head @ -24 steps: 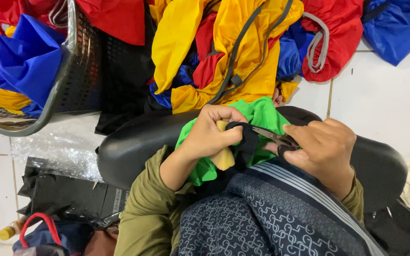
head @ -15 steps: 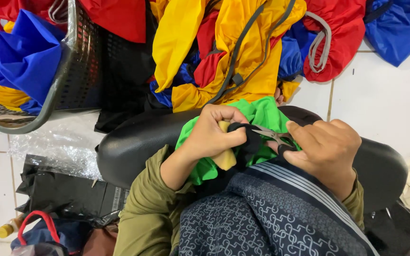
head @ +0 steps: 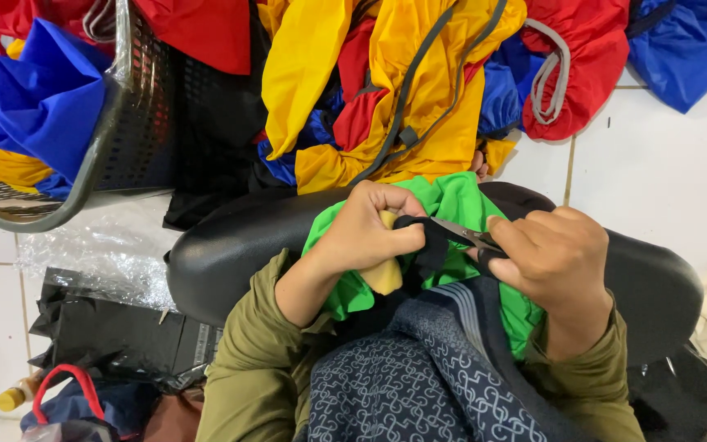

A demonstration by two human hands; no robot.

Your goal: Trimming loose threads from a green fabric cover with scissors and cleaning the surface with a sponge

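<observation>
While the left hand (head: 366, 229) pinches black strap (head: 427, 237), scissors (head: 464, 236) point left.

On my lap the cloth (head: 460, 205) lies over the seat's rim (head: 231, 245). My left hand (head: 366, 233) sits left of the scissors (head: 468, 237), my right hand (head: 558, 262) right. The basket (head: 116, 139) stands far left, a heap of bags (head: 419, 90) behind.

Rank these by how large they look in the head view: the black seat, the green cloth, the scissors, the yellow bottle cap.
1. black seat
2. green cloth, partly hidden by the hands
3. scissors, mostly covered by the right hand
4. yellow bottle cap
</observation>
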